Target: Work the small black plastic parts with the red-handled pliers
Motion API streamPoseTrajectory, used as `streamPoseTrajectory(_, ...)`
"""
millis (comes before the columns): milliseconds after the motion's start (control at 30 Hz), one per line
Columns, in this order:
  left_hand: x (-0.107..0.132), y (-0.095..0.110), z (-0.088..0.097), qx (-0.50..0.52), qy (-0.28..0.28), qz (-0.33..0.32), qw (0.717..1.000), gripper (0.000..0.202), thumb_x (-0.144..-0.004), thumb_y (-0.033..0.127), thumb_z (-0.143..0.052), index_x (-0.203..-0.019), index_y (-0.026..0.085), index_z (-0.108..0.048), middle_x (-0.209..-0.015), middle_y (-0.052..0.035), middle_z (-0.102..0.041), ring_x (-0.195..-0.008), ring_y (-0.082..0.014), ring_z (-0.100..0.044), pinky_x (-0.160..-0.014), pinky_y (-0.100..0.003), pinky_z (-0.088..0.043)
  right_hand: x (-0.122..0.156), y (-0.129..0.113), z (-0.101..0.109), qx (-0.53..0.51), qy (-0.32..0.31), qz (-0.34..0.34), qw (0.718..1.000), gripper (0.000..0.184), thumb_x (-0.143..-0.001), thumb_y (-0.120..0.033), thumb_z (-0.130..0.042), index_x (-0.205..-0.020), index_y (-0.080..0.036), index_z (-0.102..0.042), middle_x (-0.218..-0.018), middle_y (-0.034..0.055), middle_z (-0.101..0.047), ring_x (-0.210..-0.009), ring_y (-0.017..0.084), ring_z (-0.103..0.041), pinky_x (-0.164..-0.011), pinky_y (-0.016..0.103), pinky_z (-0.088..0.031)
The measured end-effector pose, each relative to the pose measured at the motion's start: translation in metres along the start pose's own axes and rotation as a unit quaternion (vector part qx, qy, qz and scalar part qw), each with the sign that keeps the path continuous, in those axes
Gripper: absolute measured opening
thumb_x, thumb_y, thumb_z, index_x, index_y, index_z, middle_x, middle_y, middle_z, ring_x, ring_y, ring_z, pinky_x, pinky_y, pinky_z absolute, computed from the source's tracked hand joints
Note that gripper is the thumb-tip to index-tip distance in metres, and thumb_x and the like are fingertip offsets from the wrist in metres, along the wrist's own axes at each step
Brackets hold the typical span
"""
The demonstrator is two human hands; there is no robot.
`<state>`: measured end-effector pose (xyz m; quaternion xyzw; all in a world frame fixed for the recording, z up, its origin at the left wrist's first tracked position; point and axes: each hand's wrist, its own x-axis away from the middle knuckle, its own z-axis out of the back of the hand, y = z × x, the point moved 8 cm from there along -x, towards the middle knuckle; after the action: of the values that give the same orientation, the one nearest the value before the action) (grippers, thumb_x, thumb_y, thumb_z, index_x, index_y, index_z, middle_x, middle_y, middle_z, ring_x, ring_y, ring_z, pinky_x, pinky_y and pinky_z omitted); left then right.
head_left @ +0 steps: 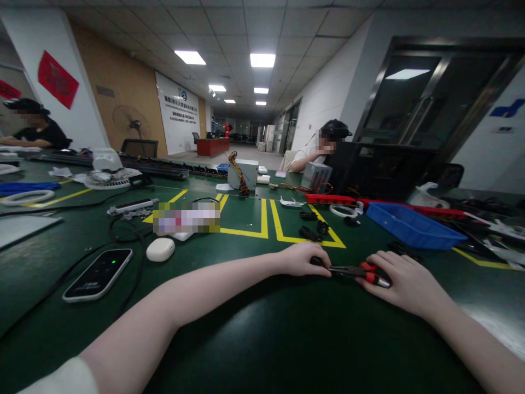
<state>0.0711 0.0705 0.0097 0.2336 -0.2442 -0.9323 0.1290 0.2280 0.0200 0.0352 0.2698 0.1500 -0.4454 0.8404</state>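
My right hand [400, 276] is closed round the red-and-black handles of a pair of long-nose pliers [369, 273]. The pliers' jaws point left and reach a small black part [316, 261], which my left hand [303, 259] pinches between thumb and fingers. What kind of part it is cannot be made out, and the fingers hide some of it. Just beyond my left hand, several similar small black parts [310, 234] lie loose on the green table near yellow tape lines.
A blue tray [414, 225] stands beyond my right hand. To the left are a phone-like device [98, 274] with a green light, a white case [160, 249] and black cables [141, 257]. Power supply units [243, 174] stand farther back. A co-worker [324, 145] sits across the table.
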Motion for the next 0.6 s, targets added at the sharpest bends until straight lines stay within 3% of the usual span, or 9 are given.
streamPoseTrajectory(333,0.018,0.014,0.002,-0.053,0.051,0.052,0.996,0.018,-0.084,0.032,-0.067,-0.091,0.016,-0.066,-0.098,-0.0062,-0.066,-0.093,-0.0209,-0.06,-0.084,-0.033,-0.047,-0.003,-0.008,0.002,0.054,0.001,0.016,0.998,0.023,-0.076,-0.03,-0.055,-0.096,-0.019,-0.058,-0.093,0.0099,-0.064,-0.084,0.025,-0.058,-0.073,0.038,-0.043)
streamPoseTrajectory(600,0.017,0.019,0.003,-0.075,0.055,0.052,0.994,0.014,-0.087,0.029,-0.063,-0.093,0.016,-0.066,-0.097,-0.0056,-0.067,-0.091,-0.0201,-0.06,-0.082,-0.03,-0.047,-0.002,-0.012,0.002,0.061,-0.006,0.022,0.998,0.026,-0.077,-0.032,-0.054,-0.095,-0.016,-0.062,-0.091,0.0128,-0.062,-0.077,0.024,-0.057,-0.07,0.036,-0.043)
